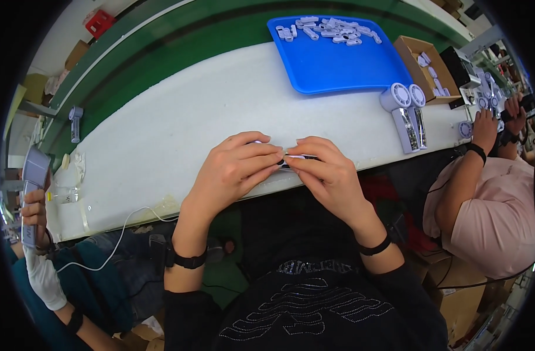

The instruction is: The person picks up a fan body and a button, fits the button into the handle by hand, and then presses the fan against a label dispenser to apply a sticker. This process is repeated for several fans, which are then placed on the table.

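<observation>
Close to the front edge of the white padded bench, both hands meet over a small lavender plastic fan part (296,157) with dark pieces in it. The fingers hide most of its shape. My left hand (235,165) is closed on one end, thumb and fingertips pinched together. On the other end, my right hand (323,168) grips with bent fingers, its fingertips nearly touching the left ones. To the right of my hands, two lavender handheld fans (401,114) lie side by side, their handles showing the inner parts.
A blue tray (343,67) at the back holds several lavender pieces (338,28). Beside it stands a cardboard box (414,57) with more parts. Another handheld fan (75,123) is at the far left. A white cable (126,225) crosses the bench edge. Co-workers sit on both sides.
</observation>
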### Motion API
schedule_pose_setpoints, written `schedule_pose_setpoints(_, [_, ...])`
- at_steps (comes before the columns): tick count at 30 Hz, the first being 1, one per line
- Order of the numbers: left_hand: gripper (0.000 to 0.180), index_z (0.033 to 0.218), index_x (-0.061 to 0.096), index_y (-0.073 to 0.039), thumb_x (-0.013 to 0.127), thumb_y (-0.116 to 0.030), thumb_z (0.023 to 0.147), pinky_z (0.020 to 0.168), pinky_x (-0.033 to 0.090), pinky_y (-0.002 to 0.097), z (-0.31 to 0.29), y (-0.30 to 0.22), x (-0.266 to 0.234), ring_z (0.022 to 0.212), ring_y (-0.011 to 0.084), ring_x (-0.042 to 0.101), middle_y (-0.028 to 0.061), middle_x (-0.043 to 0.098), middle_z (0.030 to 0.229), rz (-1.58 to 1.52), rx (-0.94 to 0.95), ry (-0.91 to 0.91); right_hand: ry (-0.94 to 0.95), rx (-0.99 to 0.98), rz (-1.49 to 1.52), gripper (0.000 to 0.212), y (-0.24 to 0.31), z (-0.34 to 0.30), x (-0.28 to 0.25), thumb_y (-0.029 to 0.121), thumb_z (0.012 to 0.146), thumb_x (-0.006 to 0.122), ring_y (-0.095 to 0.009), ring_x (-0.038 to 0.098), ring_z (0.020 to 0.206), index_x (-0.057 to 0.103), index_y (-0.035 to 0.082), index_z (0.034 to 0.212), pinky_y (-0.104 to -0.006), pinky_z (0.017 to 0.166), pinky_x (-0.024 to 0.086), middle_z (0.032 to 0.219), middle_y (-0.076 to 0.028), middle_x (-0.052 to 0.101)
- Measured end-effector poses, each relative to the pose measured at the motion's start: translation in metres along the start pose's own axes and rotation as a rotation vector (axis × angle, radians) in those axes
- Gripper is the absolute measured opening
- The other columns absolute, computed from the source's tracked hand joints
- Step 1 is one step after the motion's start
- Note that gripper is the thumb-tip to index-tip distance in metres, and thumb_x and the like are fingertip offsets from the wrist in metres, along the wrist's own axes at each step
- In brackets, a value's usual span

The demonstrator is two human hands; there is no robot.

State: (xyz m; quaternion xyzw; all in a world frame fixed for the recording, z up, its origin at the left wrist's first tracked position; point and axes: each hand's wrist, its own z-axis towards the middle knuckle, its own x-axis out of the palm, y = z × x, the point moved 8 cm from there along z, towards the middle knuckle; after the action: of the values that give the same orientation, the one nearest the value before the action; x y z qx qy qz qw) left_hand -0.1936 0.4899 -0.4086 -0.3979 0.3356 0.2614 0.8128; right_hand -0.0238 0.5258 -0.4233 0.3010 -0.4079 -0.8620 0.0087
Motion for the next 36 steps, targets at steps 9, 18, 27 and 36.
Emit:
schedule_pose_setpoints(9, [0.025,0.104,0.082,-0.001,0.087,-0.002,0.079,0.089,0.063,0.0395,-0.004,0.008,0.005,0.111,0.0327,0.074,0.0079,0.081,0.109,-0.098,0.069,-0.061,-0.043,-0.114,0.002,0.026,-0.004,-0.007,-0.001,-0.003,0.085,0.085,-0.027,0.075,0.103,0.082,0.002,0.109,-0.0355,0.084,0.064,0.104,-0.01,0.075])
schedule_pose_setpoints(18, [0.023,0.101,0.083,-0.004,0.088,-0.002,0.079,0.084,0.061,0.0361,0.003,0.008,0.005,0.106,0.0273,0.072,0.0045,0.08,0.106,-0.15,0.033,-0.016,0.006,-0.117,-0.035,0.025,0.003,-0.004,0.001,-0.005,0.086,0.083,-0.029,0.076,0.103,0.08,-0.001,0.11,-0.0365,0.085,0.064,0.103,-0.01,0.074])
schedule_pose_setpoints(27, [0.024,0.101,0.083,-0.003,0.088,-0.001,0.077,0.082,0.061,0.036,0.001,0.016,0.007,0.103,0.0281,0.072,0.006,0.079,0.105,-0.238,0.012,-0.038,0.015,-0.112,-0.197,0.028,0.017,-0.006,0.004,-0.009,0.085,0.079,-0.033,0.076,0.109,0.077,-0.005,0.113,-0.0392,0.088,0.065,0.108,-0.015,0.074])
schedule_pose_setpoints(36, [0.029,0.103,0.083,-0.004,0.088,0.0,0.074,0.082,0.061,0.0363,0.0,0.01,0.008,0.103,0.0291,0.072,0.0064,0.079,0.105,-0.161,0.084,-0.029,0.067,-0.117,-0.247,0.031,0.023,-0.007,0.003,-0.01,0.085,0.078,-0.034,0.076,0.107,0.076,-0.006,0.116,-0.0395,0.089,0.066,0.109,-0.016,0.074])
